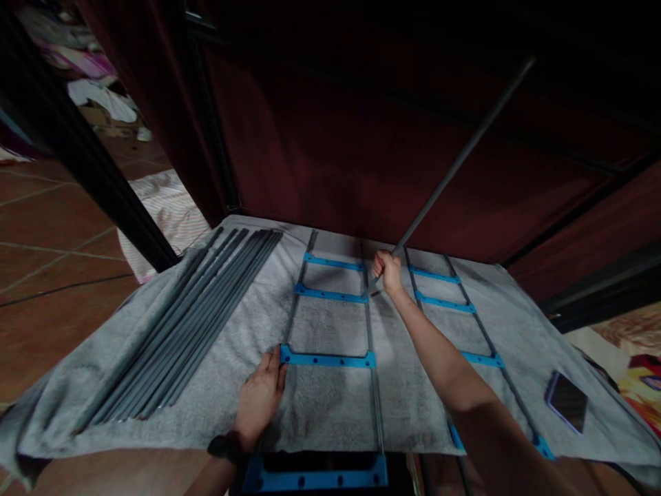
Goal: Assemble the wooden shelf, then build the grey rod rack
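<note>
Right of centre, I have the right hand [387,271] clenched round a grey rod [459,162] slanting to the upper right. At lower centre, the left hand [261,396] touches a blue-barred rack [328,360]; whether it grips, I cannot tell. More rods [191,324] lie at left, a phone [567,401] at lower right.
</note>
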Demonstrator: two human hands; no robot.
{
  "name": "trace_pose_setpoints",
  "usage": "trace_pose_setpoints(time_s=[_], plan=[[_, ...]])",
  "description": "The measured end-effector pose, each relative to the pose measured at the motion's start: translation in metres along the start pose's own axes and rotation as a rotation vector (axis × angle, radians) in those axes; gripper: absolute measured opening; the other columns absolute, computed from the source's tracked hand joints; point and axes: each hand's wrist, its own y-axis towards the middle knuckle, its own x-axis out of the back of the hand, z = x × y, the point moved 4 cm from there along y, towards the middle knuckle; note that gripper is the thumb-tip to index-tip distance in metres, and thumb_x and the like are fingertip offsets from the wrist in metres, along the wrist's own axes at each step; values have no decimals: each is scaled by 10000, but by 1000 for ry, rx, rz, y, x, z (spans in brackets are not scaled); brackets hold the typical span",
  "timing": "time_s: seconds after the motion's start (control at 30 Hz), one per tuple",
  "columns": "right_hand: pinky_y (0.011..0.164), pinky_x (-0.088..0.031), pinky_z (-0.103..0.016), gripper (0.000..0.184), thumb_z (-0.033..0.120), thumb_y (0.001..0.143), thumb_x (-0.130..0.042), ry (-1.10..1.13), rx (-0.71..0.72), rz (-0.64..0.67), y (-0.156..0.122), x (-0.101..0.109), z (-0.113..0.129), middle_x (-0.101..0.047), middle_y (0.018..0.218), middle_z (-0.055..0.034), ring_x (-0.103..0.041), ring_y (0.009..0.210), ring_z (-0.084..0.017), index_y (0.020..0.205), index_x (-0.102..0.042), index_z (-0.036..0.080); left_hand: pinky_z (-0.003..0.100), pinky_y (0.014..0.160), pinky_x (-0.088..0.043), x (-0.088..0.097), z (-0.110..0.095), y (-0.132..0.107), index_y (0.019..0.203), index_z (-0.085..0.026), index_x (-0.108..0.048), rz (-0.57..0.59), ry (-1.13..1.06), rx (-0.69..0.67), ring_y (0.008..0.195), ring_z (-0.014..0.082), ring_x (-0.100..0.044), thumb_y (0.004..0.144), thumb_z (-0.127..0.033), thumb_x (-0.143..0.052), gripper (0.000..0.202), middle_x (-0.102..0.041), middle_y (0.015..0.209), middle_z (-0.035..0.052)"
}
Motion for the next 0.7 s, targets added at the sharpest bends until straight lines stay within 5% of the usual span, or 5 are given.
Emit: trace_pose_setpoints(time_s=[0.13,0.33,0.7], plan=[[487,-388,-211,298,414,724,-570,-101,17,-168,-6,4,2,-471,468,49,-459,476,-100,529,-462,217,338,806,-515,-1,0,0,1433,-107,-371,-15,7,-5,978,224,-633,994,-337,-216,519,-559,1247,160],[404,-270,-224,340,382,761,-539,-172,-17,-431,-9,6,-19,-336,410,87,-334,413,-89,500,-377,237,338,826,-510,0,0,-1,1427,-124,-369,-32,-7,-15,996,221,-628,989,-347,-240,508,-560,1248,146],[396,-230,-235,341,375,763,-528,-155,57,-470,10,8,-46,-266,443,88,-280,421,-88,500,-358,241,317,831,-505,-4,-1,0,1430,-98,-380,5,67,27,1057,229,-625,999,-340,-176,535,-537,1308,167]])
